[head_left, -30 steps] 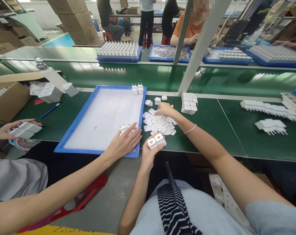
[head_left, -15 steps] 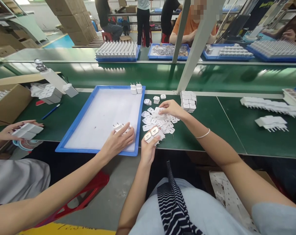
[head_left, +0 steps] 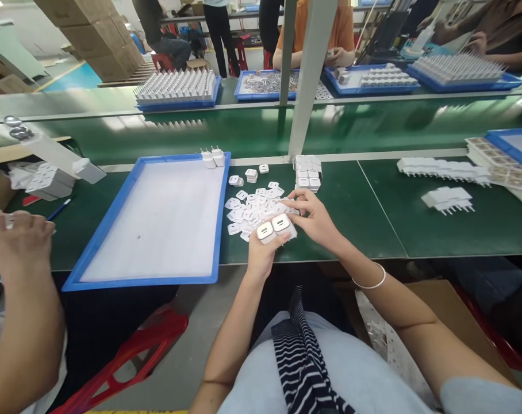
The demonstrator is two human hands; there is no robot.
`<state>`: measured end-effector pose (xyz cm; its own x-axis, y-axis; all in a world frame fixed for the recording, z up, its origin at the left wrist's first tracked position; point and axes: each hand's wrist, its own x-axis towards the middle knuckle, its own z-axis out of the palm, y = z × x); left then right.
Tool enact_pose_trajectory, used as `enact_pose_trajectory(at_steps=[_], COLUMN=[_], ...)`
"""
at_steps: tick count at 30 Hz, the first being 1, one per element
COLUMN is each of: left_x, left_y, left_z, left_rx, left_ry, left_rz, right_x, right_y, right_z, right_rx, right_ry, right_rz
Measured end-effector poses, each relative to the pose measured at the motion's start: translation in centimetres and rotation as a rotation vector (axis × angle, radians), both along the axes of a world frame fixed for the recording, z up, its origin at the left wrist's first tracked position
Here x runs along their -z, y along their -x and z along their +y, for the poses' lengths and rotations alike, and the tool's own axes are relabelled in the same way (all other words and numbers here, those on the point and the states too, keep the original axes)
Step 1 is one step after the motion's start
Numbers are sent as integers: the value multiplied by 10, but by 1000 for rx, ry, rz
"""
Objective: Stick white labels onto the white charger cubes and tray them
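My left hand (head_left: 263, 253) grips a small block of white charger plugs (head_left: 289, 231). Two of them show rounded end caps with a dark slot facing up. My right hand (head_left: 315, 221) is at their right far side, thumb and fingertips pinched on a small white cap, mostly hidden by the fingers. Just beyond both hands lies a loose pile of white slotted caps (head_left: 248, 213) on the green bench. Small stacks of caps (head_left: 251, 175) stand behind the pile. A block of white plugs (head_left: 307, 172) stands behind my right hand.
A blue-rimmed tray (head_left: 220, 230) at left carries two plugs (head_left: 212, 157) in its far corner. Plug rows (head_left: 444, 169) and a plug group (head_left: 448, 199) lie at right. A metal post (head_left: 315, 75) rises behind the bench. A co-worker's hand (head_left: 19, 241) is at far left.
My right hand has come back from the cap pile to the plugs in my left hand. The co-worker's hand has left the tray, with the plugs there gone. The view has swung right.
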<state>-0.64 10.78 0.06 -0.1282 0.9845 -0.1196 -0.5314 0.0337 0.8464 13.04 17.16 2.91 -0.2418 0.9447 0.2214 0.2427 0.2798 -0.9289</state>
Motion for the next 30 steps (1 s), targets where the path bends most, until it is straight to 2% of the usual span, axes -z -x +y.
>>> enact_pose_trajectory(at_steps=[5,9,11,13,17,20,24,30], left_x=[-10,-7,-5,-2,0,-4,-18,-37], left_y=[0,-6,-7,-6,-3,1,6,8], left_z=[-5,-6,-6,-7,-9,-13,-20,-27], left_rx=[36,91,82,71,22,-29,-35,3], left_ry=[-43,-83,-82,-96,-193,-314,-479,-595], left_rz=[59,108,124,137,254,447,686,767], right_x=[-13,-25,-31,-36,-43,-50,-62,-79], right_y=[-15,-29,-39,-49,-64,-66,-62,-54], right_z=[0,2,2,1,-2,-10,-26,-33], right_rx=[-54,-101,-135,-150,-104,-156,-337,-517], right_ry=[152,136,92,29,-52,-83,-86,-203], right_rz=[196,259,198,41,-238,-230,-125,-186])
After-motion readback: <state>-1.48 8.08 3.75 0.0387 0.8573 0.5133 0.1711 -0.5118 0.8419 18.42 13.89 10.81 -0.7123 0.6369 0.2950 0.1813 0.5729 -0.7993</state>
